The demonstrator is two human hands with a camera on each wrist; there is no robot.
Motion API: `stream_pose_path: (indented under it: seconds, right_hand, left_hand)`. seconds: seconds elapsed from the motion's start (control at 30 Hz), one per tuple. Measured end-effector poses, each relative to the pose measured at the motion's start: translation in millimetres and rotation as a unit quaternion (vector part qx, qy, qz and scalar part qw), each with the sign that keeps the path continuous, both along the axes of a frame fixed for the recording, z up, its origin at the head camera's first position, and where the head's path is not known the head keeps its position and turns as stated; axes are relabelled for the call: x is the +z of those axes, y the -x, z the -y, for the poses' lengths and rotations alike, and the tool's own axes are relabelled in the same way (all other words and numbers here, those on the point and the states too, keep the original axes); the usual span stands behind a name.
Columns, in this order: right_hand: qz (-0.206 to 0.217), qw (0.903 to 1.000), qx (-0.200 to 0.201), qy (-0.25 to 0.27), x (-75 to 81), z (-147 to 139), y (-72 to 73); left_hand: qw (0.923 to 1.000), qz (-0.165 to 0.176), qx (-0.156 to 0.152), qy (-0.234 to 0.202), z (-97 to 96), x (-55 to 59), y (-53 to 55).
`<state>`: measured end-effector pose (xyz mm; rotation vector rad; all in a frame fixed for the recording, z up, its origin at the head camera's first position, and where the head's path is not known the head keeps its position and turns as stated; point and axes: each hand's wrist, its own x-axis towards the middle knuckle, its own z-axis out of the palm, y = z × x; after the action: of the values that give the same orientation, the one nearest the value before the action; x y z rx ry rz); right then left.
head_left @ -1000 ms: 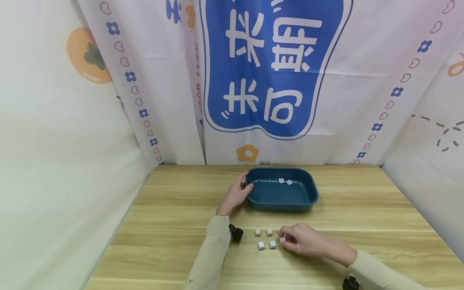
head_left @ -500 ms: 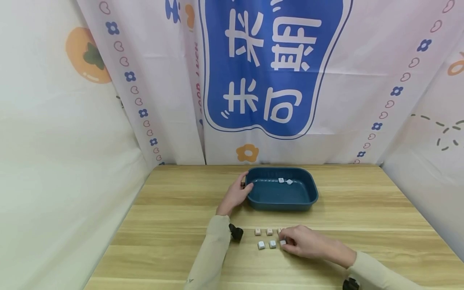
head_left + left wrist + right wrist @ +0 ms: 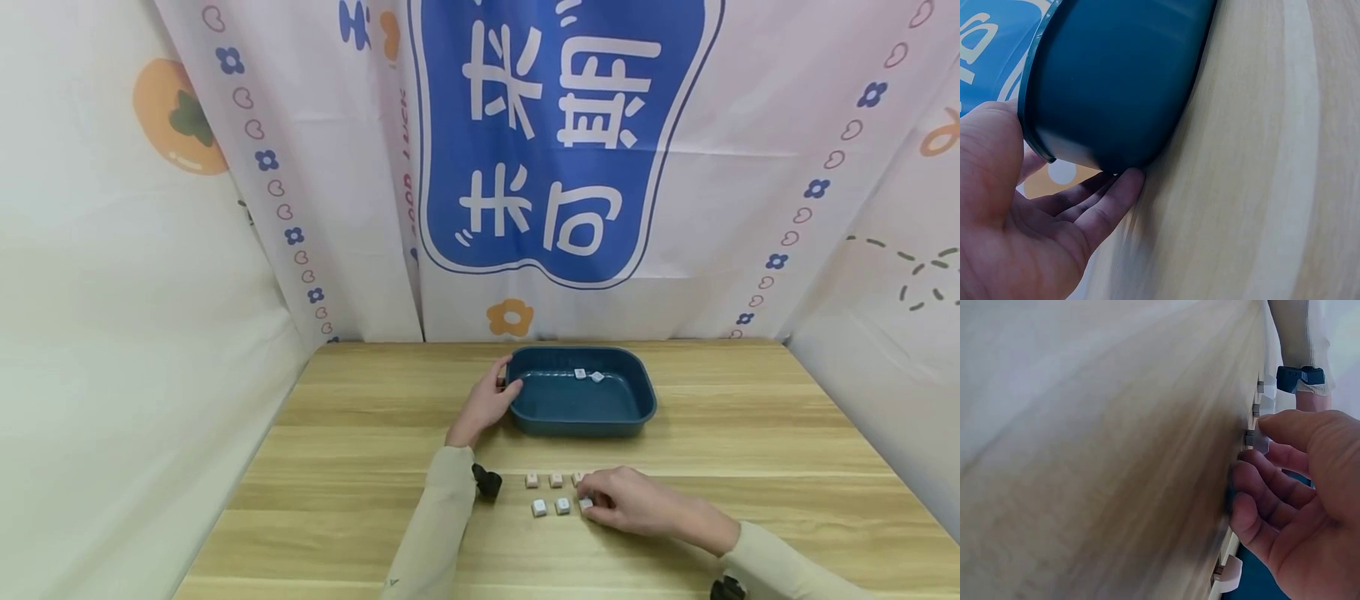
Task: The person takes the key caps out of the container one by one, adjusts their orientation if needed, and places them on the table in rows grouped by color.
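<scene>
At the back of the table sits a dark teal rectangular basin (image 3: 585, 425). My left hand (image 3: 483, 408) grips its left end, thumb over the rim and fingers against the outer wall (image 3: 1110, 81). Nearer the front, small pale keycaps stand in two rows of three: pinkish ones such as this keycap (image 3: 556, 481) behind, whiter ones such as this keycap (image 3: 562, 506) in front. My right hand (image 3: 630, 500) pinches the front row's right-end keycap (image 3: 1259, 441) between thumb and index finger, at table level. That hand partly covers the back row's right keycap (image 3: 577, 479).
Two white keycaps (image 3: 588, 375) lie inside the basin near its back wall. The wooden table (image 3: 337, 467) meets printed cloth hangings (image 3: 360, 208) at the back and sides. A black wrist camera (image 3: 487, 482) is strapped to the left sleeve.
My right hand has lowered the whitish keycap slightly toward me, into the right end of the front row. The left hand and basin stay put; the head view has shifted a little.
</scene>
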<state>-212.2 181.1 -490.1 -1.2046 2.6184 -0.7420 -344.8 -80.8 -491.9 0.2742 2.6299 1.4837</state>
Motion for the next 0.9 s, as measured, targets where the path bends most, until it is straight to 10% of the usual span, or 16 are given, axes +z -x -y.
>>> stream_pose_path:
  seconds: [0.9]
  right_hand:
    - [-0.076, 0.9959, -0.044, 0.021, 25.9, -11.4, 21.1]
  left_hand:
    - [1.0, -0.002, 0.001, -0.007, -0.4, -0.1, -0.3]
